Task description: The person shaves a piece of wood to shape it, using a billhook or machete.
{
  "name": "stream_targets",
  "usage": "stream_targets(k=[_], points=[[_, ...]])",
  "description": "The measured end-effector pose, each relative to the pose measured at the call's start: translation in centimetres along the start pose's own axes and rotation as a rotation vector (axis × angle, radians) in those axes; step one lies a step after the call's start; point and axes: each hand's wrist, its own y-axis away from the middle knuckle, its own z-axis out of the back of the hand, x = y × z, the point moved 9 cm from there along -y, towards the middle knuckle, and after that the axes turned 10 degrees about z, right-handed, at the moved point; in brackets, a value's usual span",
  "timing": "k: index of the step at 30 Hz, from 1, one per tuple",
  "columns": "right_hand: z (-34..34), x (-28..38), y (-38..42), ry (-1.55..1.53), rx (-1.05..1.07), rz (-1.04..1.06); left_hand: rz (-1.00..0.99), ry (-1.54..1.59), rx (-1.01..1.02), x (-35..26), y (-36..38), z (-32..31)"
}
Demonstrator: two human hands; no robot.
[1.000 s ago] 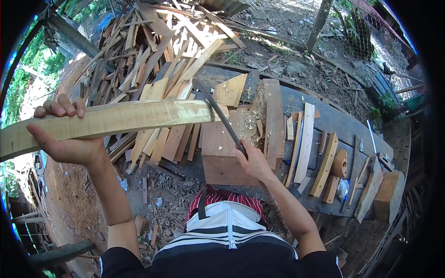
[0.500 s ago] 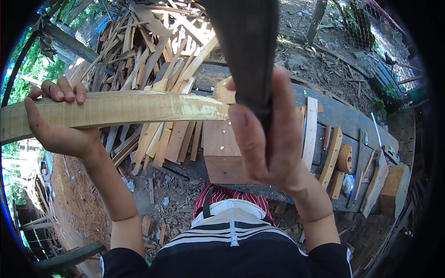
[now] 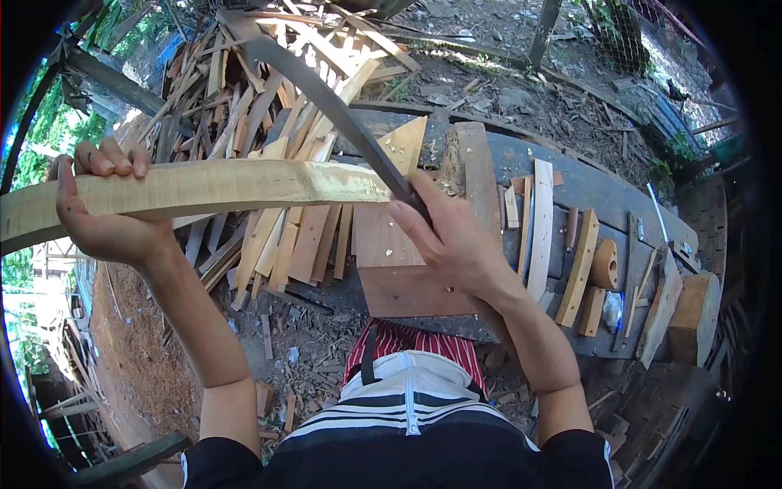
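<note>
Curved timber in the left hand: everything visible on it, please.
The curved timber is a long, gently bowed piece of pale yellowish wood with grain lines along it. Toward its right end is a paler, rough-looking patch. It lies crosswise in view, its left end cut off by the picture edge. The left hand grips it, fingers over the upper edge. The dark blade crosses its right end in view; contact there can't be confirmed.

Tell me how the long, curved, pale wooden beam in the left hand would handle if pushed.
The beam is probably stiff, given its thick wood. Its flat sides should resist rolling, though its curve might let it rock. Pushed at its shaved end, it might swing, as the left hand grips far from there.
</note>
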Motion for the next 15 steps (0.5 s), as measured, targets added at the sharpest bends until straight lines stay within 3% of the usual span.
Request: stream_targets(k=[3,5,7,9,12,15], points=[[2.5,6.0,-1.6,-0.104,-0.048,0.064,0.038,0.166,0.227,0.0,-0.3,-1.9],[4.2,9.9,-1.2,0.144,-0.275,0.444,0.037,0.152,0.236,-0.1,-0.2,-2.1],[1.6,5.7,-0.1,0.179,-0.211,0.31,0.027,0.161,0.244,-0.4,-0.1,-2.4],[-3.6,-3.8,2.7,0.286,0.094,-0.041,-0.02,0.098,0.173,-0.6,0.6,-1.9],[-4.8,-5.5,3.5,0.259,0.113,-0.094,-0.044,0.077,0.115,-0.7,1.1,-0.6],[-4.3,-3.2,2.1,0.228,0.076,-0.007,-0.019,-0.03,-0.095,-0.4,1.4,1.6]])
